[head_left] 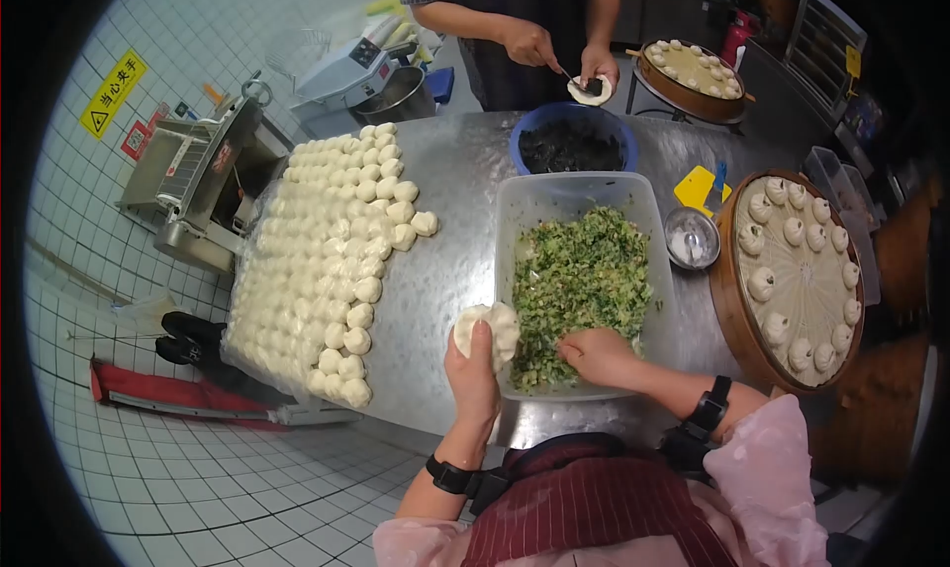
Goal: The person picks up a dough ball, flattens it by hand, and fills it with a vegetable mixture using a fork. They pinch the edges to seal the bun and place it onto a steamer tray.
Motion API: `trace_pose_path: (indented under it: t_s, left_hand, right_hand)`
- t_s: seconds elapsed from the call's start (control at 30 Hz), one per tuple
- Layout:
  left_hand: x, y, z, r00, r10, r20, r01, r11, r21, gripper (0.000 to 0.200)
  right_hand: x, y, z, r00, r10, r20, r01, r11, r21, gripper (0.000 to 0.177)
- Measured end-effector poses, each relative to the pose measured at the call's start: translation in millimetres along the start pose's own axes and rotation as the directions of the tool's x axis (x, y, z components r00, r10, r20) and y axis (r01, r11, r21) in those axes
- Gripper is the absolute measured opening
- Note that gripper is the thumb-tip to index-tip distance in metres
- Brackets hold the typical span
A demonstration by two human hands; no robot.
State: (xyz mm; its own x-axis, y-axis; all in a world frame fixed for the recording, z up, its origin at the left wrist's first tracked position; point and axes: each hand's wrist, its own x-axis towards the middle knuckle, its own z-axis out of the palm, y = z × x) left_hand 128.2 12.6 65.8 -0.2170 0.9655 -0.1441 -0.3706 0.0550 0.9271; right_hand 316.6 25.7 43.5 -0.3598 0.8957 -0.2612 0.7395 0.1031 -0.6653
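My left hand (471, 381) holds a round, flattened dough wrapper (502, 331), with the thumb lying over it, beside the near left corner of a clear plastic tub (506, 216). Chopped green vegetable filling (582, 265) covers the bottom of the tub. Over the near part of this filling, my right hand (600, 356) is closed, fingers curled down to the greens. Whatever it grips is hidden from view. Left of the tub, many dough balls (332, 240) lie in rows, partly under plastic film.
Opposite, a person's hands (534, 43) work on a wrapper with dark filling above a blue bowl (518, 151). At right are a bamboo steamer (727, 300) of pleated buns, a metal bowl (693, 238) and a yellow scraper (696, 188). A dough machine (203, 186) stands left.
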Motion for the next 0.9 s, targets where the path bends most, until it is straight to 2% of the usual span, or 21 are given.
trace_pose_path:
  t_s: [0.03, 0.1, 0.17, 0.2, 0.27, 0.3, 0.33, 0.4, 0.43, 0.5, 0.6, 0.63, 0.7, 0.73, 0.8, 0.83, 0.9]
  left_hand:
    - [2.6, 0.5, -1.2, 1.0, -0.019, -0.013, 0.018, 1.0, -0.02, 0.03]
    - [9.8, 6.7, -3.1, 1.0, -0.025, -0.015, 0.025, 0.999, -0.044, 0.03]
    - [17.3, 13.8, -3.5, 0.998, 0.065, -0.015, -0.065, 0.998, 0.012, 0.036]
    - [17.3, 16.3, 1.3, 0.998, 0.068, -0.006, -0.068, 0.998, 0.007, 0.036]
    - [15.7, 23.5, 12.4, 0.993, 0.006, 0.119, -0.002, 0.999, -0.039, 0.042]
    - [19.3, 18.1, 15.1, 0.974, -0.081, 0.21, 0.066, 0.995, 0.077, 0.052]
    - [14.6, 11.6, 23.0, 0.975, -0.103, 0.198, 0.064, 0.979, 0.193, 0.052]
    - [2.4, -3.1, 40.4, 0.955, 0.013, 0.295, -0.078, 0.975, 0.208, 0.049]
    - [1.2, -8.9, 43.3, 0.953, 0.014, 0.303, -0.08, 0.975, 0.207, 0.049]
    - [4.7, -19.6, 44.9, 0.969, -0.083, 0.233, 0.068, 0.995, 0.069, 0.049]
    - [6.0, -22.3, 37.5, 0.981, -0.025, 0.19, 0.014, 0.998, 0.057, 0.044]
    - [7.3, -20.0, 32.3, 0.983, -0.029, 0.181, 0.019, 0.998, 0.059, 0.044]
    - [14.5, -10.1, 20.1, 0.978, 0.11, 0.177, -0.123, 0.99, 0.064, 0.043]
    - [13.8, -2.2, 18.7, 0.984, 0.133, 0.117, -0.136, 0.991, 0.014, 0.043]
    - [13.8, 3.8, 8.1, 0.99, 0.094, 0.109, -0.092, 0.996, -0.019, 0.044]
    - [10.8, 2.2, 5.7, 0.991, 0.089, 0.104, -0.088, 0.996, -0.014, 0.044]
    - [9.3, -1.7, 7.2, 0.996, 0.041, 0.079, -0.041, 0.999, -0.006, 0.046]
  right_hand:
    - [-4.4, 1.6, -4.4, 1.0, -0.001, -0.003, 0.001, 1.0, 0.0, 0.023]
    - [-14.6, 0.3, -21.5, 1.0, -0.024, -0.006, 0.024, 0.972, 0.232, 0.025]
    - [-31.1, -11.3, -48.0, 0.999, -0.01, -0.041, 0.018, 0.981, 0.195, 0.026]
    - [-40.8, -18.3, -60.3, 0.998, 0.004, -0.062, 0.006, 0.987, 0.161, 0.026]
    - [-58.8, -33.6, -81.2, 0.994, -0.001, -0.11, 0.015, 0.992, 0.122, 0.025]
    - [-63.9, -37.9, -86.2, 0.989, -0.008, -0.151, 0.022, 0.996, 0.09, 0.023]
    - [-66.2, -40.5, -86.5, 0.988, -0.007, -0.157, 0.021, 0.996, 0.088, 0.023]
    - [-70.6, -47.1, -82.4, 0.966, -0.069, -0.249, 0.077, 0.997, 0.022, 0.02]
    - [-71.9, -47.5, -78.6, 0.965, -0.066, -0.255, 0.074, 0.997, 0.022, 0.02]
    - [-70.9, -45.9, -71.3, 0.947, -0.132, -0.292, 0.107, 0.989, -0.102, 0.019]
    - [-73.9, -46.5, -69.8, 0.938, -0.134, -0.319, 0.128, 0.991, -0.041, 0.017]
    - [-75.5, -46.6, -73.5, 0.941, -0.134, -0.309, 0.13, 0.991, -0.037, 0.017]
    - [-76.6, -44.5, -87.3, 0.969, -0.057, -0.24, 0.063, 0.998, 0.015, 0.018]
    - [-72.9, -39.8, -88.5, 0.971, -0.061, -0.23, 0.066, 0.998, 0.012, 0.018]
    - [-61.8, -26.5, -78.0, 0.987, -0.064, -0.146, 0.029, 0.973, -0.231, 0.019]
    - [-51.9, -19.9, -64.6, 0.988, -0.063, -0.14, 0.03, 0.974, -0.226, 0.019]
    - [-23.6, -8.4, -35.5, 1.0, 0.016, 0.027, -0.003, 0.91, -0.414, 0.016]
